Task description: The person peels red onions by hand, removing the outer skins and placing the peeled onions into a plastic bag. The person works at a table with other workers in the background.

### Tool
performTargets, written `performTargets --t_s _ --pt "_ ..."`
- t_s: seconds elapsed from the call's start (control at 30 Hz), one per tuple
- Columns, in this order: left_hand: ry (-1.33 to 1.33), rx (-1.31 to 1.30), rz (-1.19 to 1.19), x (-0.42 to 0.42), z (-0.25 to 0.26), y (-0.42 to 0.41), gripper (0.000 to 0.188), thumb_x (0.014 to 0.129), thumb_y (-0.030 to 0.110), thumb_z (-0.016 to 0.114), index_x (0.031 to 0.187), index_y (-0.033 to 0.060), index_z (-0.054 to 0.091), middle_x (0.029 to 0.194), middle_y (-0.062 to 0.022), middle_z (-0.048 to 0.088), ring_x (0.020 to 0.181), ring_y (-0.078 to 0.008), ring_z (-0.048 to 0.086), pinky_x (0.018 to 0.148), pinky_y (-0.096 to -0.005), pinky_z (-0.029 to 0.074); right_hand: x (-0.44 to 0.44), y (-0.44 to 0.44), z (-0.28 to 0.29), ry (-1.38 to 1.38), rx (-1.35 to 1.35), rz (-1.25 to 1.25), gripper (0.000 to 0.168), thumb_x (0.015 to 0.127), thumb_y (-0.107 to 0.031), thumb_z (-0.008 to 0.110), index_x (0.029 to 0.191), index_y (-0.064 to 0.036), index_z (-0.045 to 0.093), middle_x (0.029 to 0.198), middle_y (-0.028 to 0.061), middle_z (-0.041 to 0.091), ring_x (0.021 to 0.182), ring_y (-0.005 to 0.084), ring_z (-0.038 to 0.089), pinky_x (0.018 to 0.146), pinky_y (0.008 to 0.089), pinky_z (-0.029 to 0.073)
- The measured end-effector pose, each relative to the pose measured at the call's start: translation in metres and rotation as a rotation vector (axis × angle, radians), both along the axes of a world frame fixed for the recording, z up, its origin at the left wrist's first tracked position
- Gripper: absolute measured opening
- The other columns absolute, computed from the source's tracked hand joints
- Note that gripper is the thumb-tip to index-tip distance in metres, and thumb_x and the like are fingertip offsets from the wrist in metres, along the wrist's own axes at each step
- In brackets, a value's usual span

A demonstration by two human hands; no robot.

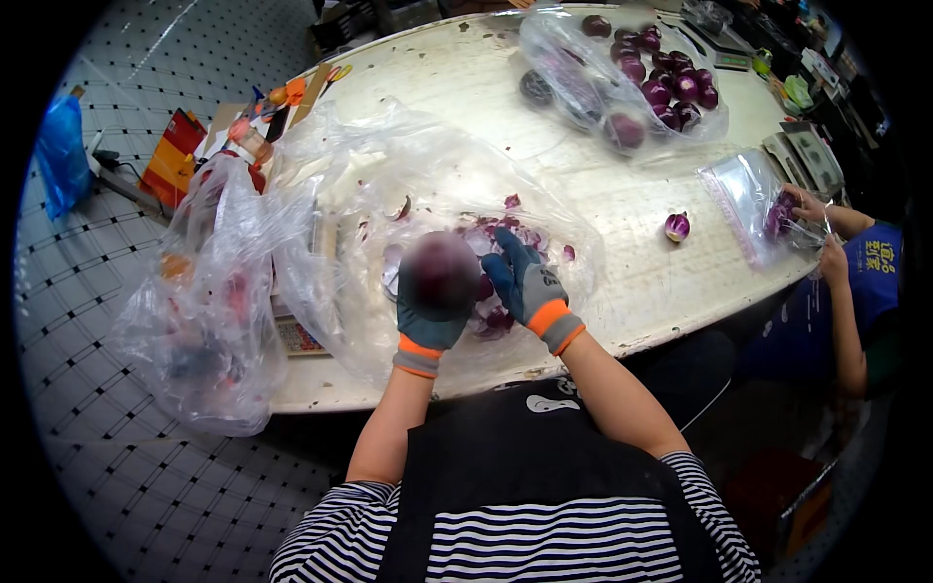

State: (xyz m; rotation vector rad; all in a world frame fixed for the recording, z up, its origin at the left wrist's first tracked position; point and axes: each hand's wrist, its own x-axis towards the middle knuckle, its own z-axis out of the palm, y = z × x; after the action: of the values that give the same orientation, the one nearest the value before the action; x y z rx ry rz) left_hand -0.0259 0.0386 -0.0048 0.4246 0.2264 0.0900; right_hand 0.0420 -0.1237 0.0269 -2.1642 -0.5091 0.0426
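In a blue-and-grey work glove with an orange cuff, my left hand (pixel 430 331) holds up a round dark-purple red onion (pixel 439 273), blurred in the picture. The onion covers most of that hand's fingers. Just right of it is my right hand (pixel 523 280) in a matching glove, fingers apart and nothing visible between them. Beneath both hands a sheet of clear plastic film (pixel 408 164) lies on the white table. Purple onion skins (pixel 503 321) are scattered over the film around the hands.
Several red onions (pixel 685 87) lie at the far side by a clear plastic bag (pixel 554 55). One onion (pixel 677 227) sits alone at right. A co-worker's hands (pixel 805 204) hold an onion in clear film. A stuffed plastic bag (pixel 219 313) hangs over the left edge.
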Motion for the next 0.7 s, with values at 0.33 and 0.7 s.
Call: performTargets --t_s 0.33,0.7 --pt "0.013 0.253 0.000 -0.001 -0.001 -0.006 0.063 0.076 0.041 0.069 0.127 0.0107 0.048 0.127 -0.0116 0.051 0.117 -0.0310 0.047 0.102 -0.0457 0.035 -0.041 -0.008 -0.002 -0.251 -0.274 0.196 0.056 0.084 -0.021 0.051 0.135 -0.003 0.034 0.093 0.0171 0.062 0.075 0.0331 0.062 0.061 0.0442 0.047" --pt "-0.024 0.619 0.028 0.009 -0.028 -0.024 0.076 0.068 0.034 0.077 0.129 0.0069 0.042 0.132 -0.0150 0.044 0.122 -0.0302 0.041 0.107 -0.0446 0.031 -0.044 -0.002 0.001 -0.170 -0.568 0.140 0.063 0.083 -0.014 0.045 0.140 0.000 0.022 0.098 0.0173 0.060 0.073 0.0311 0.063 0.061 0.0446 0.048"
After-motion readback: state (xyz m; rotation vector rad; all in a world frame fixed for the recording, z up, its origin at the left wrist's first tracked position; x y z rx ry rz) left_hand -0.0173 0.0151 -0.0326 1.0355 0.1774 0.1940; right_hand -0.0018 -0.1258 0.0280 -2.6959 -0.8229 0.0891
